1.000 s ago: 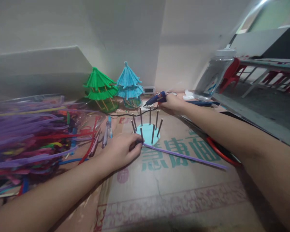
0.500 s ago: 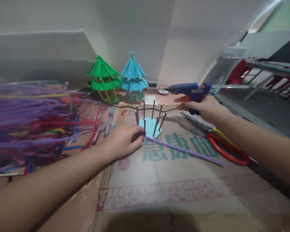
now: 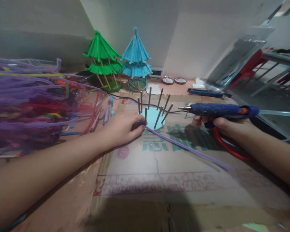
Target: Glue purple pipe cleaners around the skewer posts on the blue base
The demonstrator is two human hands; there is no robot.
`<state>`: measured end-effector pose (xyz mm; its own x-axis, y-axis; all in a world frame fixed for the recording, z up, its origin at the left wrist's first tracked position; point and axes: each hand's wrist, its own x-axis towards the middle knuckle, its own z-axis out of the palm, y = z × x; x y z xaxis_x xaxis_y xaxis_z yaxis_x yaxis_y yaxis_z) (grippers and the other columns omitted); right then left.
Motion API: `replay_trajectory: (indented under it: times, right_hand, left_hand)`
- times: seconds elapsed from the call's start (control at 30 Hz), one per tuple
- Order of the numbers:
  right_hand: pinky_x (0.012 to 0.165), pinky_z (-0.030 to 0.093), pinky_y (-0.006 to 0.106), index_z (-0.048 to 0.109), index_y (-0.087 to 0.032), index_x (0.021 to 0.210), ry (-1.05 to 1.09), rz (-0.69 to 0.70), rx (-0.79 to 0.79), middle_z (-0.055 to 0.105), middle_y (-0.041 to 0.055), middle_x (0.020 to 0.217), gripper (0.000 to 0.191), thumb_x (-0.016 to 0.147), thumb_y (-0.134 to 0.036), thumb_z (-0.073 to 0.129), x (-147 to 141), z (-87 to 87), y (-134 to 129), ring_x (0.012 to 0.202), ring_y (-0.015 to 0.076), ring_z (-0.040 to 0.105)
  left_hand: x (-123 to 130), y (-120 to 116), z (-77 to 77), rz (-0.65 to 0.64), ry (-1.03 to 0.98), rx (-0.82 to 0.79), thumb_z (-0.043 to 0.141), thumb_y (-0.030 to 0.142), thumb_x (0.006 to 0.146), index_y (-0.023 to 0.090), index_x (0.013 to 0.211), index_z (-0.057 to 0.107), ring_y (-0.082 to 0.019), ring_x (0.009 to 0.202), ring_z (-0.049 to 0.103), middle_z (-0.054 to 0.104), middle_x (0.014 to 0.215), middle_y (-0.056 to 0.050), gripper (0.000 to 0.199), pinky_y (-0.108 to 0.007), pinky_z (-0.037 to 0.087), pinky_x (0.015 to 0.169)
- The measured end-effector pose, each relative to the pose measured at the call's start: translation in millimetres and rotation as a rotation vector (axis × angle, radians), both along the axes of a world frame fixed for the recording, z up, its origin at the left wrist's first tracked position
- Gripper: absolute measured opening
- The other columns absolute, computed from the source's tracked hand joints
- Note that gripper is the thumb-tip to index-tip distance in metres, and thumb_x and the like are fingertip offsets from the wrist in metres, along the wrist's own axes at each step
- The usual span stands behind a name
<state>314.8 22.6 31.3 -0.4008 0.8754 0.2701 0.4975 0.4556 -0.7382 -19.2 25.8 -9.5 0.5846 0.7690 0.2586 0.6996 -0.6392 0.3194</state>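
Observation:
My left hand (image 3: 129,127) pinches one end of a purple pipe cleaner (image 3: 181,144) at the near edge of a light-blue disc (image 3: 150,119). Several thin brown sticks (image 3: 159,116) stand up around that disc's rim, some of them leaning outward. The pipe cleaner's free end stretches to the right over the cardboard. On the right, my right hand (image 3: 228,127) is wrapped round a dark blue glue gun (image 3: 215,110). Its metal nozzle points left toward the sticks, apart from them, and a clear glue stick (image 3: 277,112) sticks out of its back.
A pile of pipe cleaners (image 3: 26,106), mostly purple, lies left. Behind stand a green pavilion model (image 3: 102,61) and a blue one (image 3: 136,61). Red-handled scissors (image 3: 229,149) lie partly under my right arm. A clear container (image 3: 234,64) stands back right; a black cord (image 3: 125,97) crosses behind the disc.
My right hand has brought the glue gun down and nearer, to the right of the disc. My left hand still pinches the pipe cleaner at the disc. The camera view has tilted down.

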Motion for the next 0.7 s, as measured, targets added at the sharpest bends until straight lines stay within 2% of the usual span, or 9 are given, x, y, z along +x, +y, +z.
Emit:
replay_trajectory:
  times: [0.07,0.17,0.37,0.53,0.7]
  right_hand:
    - [0.073,0.055,0.038,0.072,-0.025,0.082,-0.030,0.079,0.008,0.076,0.0071,0.083,0.050,0.075,-0.074,0.069,0.5,1.8,-2.7,0.077,0.0255,0.071]
    - [0.062,0.049,0.032,0.073,-0.021,0.084,-0.244,0.177,0.029,0.074,0.0059,0.081,0.040,0.075,-0.060,0.078,-2.4,1.2,-2.4,0.070,0.0208,0.066]
    - [0.048,0.033,0.025,0.062,-0.021,0.072,-0.404,0.154,0.119,0.057,-0.0027,0.058,0.041,0.077,-0.060,0.073,-14.1,-3.8,2.8,0.052,0.0131,0.050]
    - [0.049,0.035,0.026,0.061,-0.022,0.073,-0.499,0.087,0.150,0.058,-0.0028,0.059,0.036,0.080,-0.056,0.072,-21.2,1.9,-5.2,0.054,0.0142,0.052]
    - [0.053,0.037,0.027,0.063,-0.023,0.074,-0.553,0.152,0.256,0.062,-0.0007,0.064,0.035,0.082,-0.055,0.072,-27.8,6.3,-7.1,0.057,0.0150,0.055]
  left_hand:
    - [-0.3,0.7,-0.1,-0.014,-0.002,-0.006,0.054,0.030,0.091,0.018,0.101,0.071,-0.018,0.069,0.061,0.069,0.077,-0.003,0.023,-0.028,0.038,0.062]
    - [-1.4,1.4,-0.4,-0.014,0.003,-0.016,0.056,0.031,0.090,0.018,0.102,0.071,-0.017,0.067,0.060,0.067,0.074,-0.002,0.023,-0.027,0.036,0.061]
    - [-2.2,2.1,-0.3,-0.007,0.013,-0.001,0.057,0.035,0.092,0.020,0.105,0.071,-0.017,0.068,0.060,0.066,0.074,-0.001,0.024,-0.027,0.036,0.062]
    - [-1.0,2.0,-1.3,0.004,0.019,-0.013,0.058,0.036,0.093,0.020,0.104,0.071,-0.016,0.066,0.058,0.065,0.072,-0.001,0.024,-0.027,0.034,0.060]
    - [-0.9,1.5,-2.2,0.027,0.022,-0.035,0.057,0.037,0.093,0.020,0.103,0.070,-0.016,0.066,0.058,0.065,0.071,-0.001,0.024,-0.027,0.033,0.059]
